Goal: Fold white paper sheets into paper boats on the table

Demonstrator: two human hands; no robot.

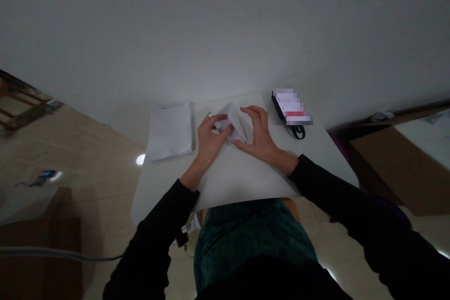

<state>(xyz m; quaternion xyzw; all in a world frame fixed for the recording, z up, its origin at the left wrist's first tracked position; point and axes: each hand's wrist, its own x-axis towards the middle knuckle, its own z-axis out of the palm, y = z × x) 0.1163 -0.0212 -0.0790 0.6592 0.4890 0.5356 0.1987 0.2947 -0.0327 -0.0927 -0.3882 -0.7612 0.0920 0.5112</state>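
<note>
A partly folded white sheet of paper (pixel 235 119) lies on the small white table (pixel 246 178) in front of me. My left hand (pixel 210 138) pinches a flap of the folded paper between thumb and fingers. My right hand (pixel 258 133) rests on the paper's right side, fingers curled down and pressing it against the tabletop. Both arms wear black sleeves.
A stack of white sheets (pixel 171 131) lies on the table's left part. A dark device with a strap (pixel 291 110), partly blurred out, sits at the far right against the white wall. Tiled floor surrounds the table; a brown box (pixel 386 164) is on the right.
</note>
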